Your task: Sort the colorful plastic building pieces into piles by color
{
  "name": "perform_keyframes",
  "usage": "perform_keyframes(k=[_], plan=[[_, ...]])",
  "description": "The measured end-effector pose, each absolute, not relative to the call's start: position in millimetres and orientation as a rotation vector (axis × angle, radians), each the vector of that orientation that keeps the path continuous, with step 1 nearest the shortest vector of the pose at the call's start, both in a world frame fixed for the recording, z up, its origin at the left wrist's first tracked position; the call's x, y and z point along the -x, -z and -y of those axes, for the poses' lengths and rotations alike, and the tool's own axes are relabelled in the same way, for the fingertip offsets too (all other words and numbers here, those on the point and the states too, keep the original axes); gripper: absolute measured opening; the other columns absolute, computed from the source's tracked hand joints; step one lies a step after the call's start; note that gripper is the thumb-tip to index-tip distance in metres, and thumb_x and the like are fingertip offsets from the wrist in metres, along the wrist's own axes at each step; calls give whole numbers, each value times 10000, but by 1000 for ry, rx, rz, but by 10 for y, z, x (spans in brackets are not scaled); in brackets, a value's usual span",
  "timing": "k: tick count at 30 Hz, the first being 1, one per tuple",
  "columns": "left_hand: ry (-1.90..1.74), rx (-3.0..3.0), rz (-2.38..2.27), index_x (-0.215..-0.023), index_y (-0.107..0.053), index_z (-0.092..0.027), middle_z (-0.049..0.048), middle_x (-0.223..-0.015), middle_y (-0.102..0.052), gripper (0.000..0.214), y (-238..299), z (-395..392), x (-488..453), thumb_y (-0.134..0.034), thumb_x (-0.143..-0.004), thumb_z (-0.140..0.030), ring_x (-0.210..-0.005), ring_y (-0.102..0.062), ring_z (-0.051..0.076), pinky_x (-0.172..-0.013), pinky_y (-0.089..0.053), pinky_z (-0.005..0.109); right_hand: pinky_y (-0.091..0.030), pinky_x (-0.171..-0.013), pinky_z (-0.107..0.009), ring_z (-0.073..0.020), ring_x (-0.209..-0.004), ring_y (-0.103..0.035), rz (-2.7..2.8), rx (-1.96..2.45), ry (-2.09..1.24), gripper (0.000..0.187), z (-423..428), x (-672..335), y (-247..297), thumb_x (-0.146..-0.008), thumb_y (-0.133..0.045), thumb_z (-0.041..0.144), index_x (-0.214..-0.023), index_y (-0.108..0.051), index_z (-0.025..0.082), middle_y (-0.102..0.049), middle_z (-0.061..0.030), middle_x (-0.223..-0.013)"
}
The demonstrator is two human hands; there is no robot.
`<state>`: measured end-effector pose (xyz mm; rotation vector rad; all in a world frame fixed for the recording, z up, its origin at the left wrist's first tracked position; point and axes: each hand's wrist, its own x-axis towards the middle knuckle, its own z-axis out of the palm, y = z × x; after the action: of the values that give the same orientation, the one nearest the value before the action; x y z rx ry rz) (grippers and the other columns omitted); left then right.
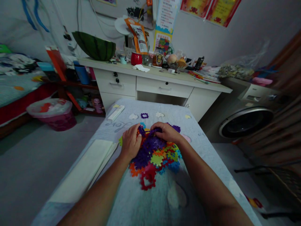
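A heap of interlocking plastic puzzle pieces (pixel 157 158) in purple, orange, red, blue and green lies on a pale blue cloth-covered table (pixel 141 201). My left hand (pixel 130 142) rests on the heap's left side, fingers curled around a purple piece (pixel 141 130). My right hand (pixel 166 131) sits at the heap's far edge, fingers pinched on the same run of purple pieces. A loose purple piece (pixel 144 115) and two white pieces (pixel 133 116) lie further back on the cloth.
A flat white box (pixel 87 166) lies along the table's left edge, and a smaller white box (pixel 116 112) at the far left. Behind stands a cluttered white desk (pixel 162 83) with half a watermelon (pixel 95 46). A washing machine (pixel 246 122) is at right, a pink bin (pixel 53 113) at left.
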<state>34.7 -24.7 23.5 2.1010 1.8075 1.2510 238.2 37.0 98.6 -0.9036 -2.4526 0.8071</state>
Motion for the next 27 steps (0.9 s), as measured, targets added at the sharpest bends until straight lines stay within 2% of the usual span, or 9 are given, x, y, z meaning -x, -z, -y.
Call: perform_keyframes(k=[5, 9, 11, 13, 16, 18, 21, 24, 27], plan=[[-1247, -2111, -1766, -1343, -497, -192, 119, -1342, -546, 456, -264, 270, -341, -302, -959, -342, -1275, -468, 257, -1073, -350, 462, -418, -1009, -329, -179, -1143, -578, 2385, 749, -883, 226, -181, -2538, -1056, -815, -610, 221, -1035, -662, 228, -627, -48, -1213], [-1181, -2165, -1822, -1335, -519, -209, 130, -1393, -503, 478, -286, 320, -356, -360, -951, -444, -1294, -446, 288, -1102, -290, 519, -450, -975, -351, -208, -1124, -593, 2164, 1313, -627, 232, -475, -2846, -895, -852, -567, 250, -1059, -663, 207, -649, -77, -1168], [-1107, -2220, -1845, -1330, -532, -214, 141, -1417, -477, 496, -292, 351, -369, -405, -931, -481, -1298, -435, 317, -1102, -263, 563, -439, -993, -388, -248, -1171, -567, 2065, 1731, -477, 339, -653, -2959, -796, -834, -607, 308, -1156, -638, 208, -621, -105, -1236], [-1022, -2277, -1850, -1336, -530, -223, 147, -1437, -454, 526, -297, 381, -382, -445, -908, -517, -1306, -418, 340, -1093, -258, 588, -426, -1001, -431, -295, -1225, -529, 1998, 2050, -443, 528, -783, -3004, -708, -813, -640, 429, -1291, -566, 216, -563, -131, -1331], [-926, -2329, -1848, -1366, -499, -220, 160, -1457, -423, 618, -304, 416, -394, -484, -870, -588, -1321, -397, 360, -1079, -280, 587, -418, -985, -473, -348, -1262, -484, 2008, 2232, -427, 684, -873, -2974, -616, -772, -640, 582, -1347, -526, 229, -521, -143, -1378], [-886, -2345, -1850, -1393, -461, -205, 175, -1470, -398, 701, -307, 430, -395, -499, -843, -637, -1323, -398, 368, -1074, -289, 583, -430, -953, -458, -356, -1236, -494, 2066, 2204, -407, 669, -893, -2940, -581, -730, -660, 628, -1268, -598, 234, -546, -135, -1342], [-847, -2349, -1855, -1424, -409, -199, 182, -1488, -370, 760, -309, 440, -390, -496, -831, -665, -1327, -404, 366, -1078, -296, 570, -458, -861, -361, -290, -1083, -577, 2117, 2072, -501, 544, -907, -2923, -547, -681, -712, 610, -1070, -698, 230, -646, -96, -1158], [-822, -2350, -1854, -1440, -380, -203, 180, -1499, -360, 765, -299, 438, -390, -479, -840, -668, -1348, -388, 360, -1084, -292, 561, -447, -749, -273, -193, -878, -601, 2080, 1971, -601, 335, -914, -2931, -505, -696, -733, 480, -900, -713, 215, -686, -33, -889], [-808, -2351, -1855, -1450, -364, -206, 181, -1504, -364, 767, -281, 425, -403, -464, -848, -670, -1352, -385, 365, -1086, -274, 578, -416, -690, -237, -148, -780, -569, 2056, 1893, -581, 169, -905, -2916, -445, -693, -712, 332, -794, -687, 199, -653, 4, -755]])
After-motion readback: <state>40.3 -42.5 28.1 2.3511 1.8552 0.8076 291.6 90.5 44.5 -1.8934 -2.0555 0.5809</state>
